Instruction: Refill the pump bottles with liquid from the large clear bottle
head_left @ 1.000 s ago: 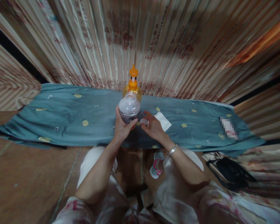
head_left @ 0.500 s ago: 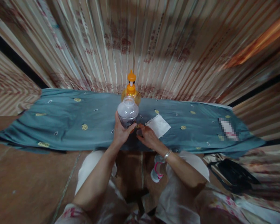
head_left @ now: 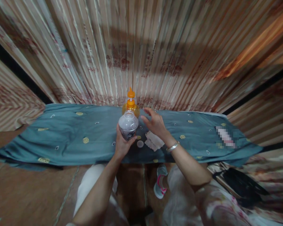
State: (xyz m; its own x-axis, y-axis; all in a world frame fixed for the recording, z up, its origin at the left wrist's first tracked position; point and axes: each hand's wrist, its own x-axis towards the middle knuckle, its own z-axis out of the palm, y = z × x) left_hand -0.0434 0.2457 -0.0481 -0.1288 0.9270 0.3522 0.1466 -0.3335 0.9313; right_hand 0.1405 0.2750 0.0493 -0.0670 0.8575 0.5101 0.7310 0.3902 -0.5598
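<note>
My left hand (head_left: 121, 145) is wrapped round a clear plastic bottle (head_left: 128, 125) with no cap on, standing on the teal cloth (head_left: 68, 135). A small white cap (head_left: 140, 143) lies on the cloth just right of that hand. My right hand (head_left: 155, 124) hovers with fingers spread and holds nothing, just right of an orange-topped squeeze bottle (head_left: 131, 103) that stands behind the clear bottle. A folded white tissue (head_left: 153, 142) lies under my right wrist.
The teal cloth covers a low bench running left to right in front of a striped curtain (head_left: 141, 53). A black bag (head_left: 242, 185) lies on the floor at the right. My knees and a shoe (head_left: 160, 185) are below the bench edge.
My right hand has left the white cap on the cloth and lifted up toward the orange-topped bottle, fingers opening. The left hand keeps its hold on the clear bottle.
</note>
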